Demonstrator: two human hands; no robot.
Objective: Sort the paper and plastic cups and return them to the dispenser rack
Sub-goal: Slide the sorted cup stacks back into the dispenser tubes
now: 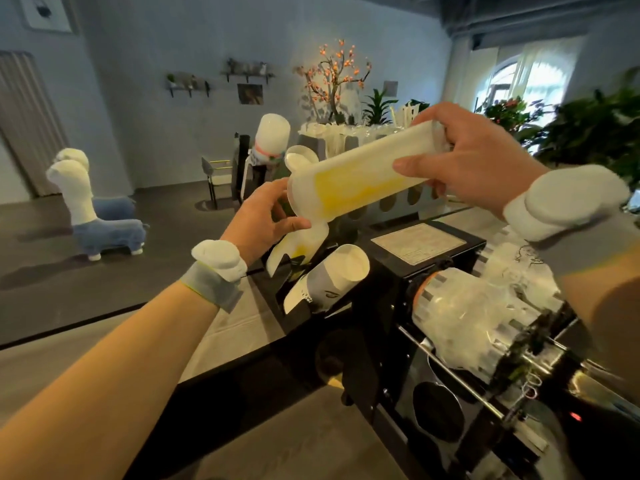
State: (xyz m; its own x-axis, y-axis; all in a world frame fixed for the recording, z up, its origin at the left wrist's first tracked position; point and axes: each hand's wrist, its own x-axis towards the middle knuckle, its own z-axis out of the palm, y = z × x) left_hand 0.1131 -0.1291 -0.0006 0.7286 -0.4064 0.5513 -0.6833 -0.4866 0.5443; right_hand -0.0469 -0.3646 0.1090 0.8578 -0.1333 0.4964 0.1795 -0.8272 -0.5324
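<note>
Both hands hold a long stack of white cups with a yellow print (360, 174), lying nearly level above the black dispenser rack (426, 271). My right hand (474, 157) grips its far right end. My left hand (266, 216) cups its wide open end at the left. Below that end, another white and yellow cup stack (298, 247) sticks out of a rack slot. Beside it a white paper cup stack with a grey band (329, 278) leans out of the neighbouring slot. Clear plastic cups (471, 317) lie in the rack at the right.
A grey counter (221, 337) runs along the rack's left side. A metal holder with oval holes (388, 202) stands behind the held stack. Alpaca figures (100, 223) stand on the floor at the left. Plants (588, 129) fill the far right.
</note>
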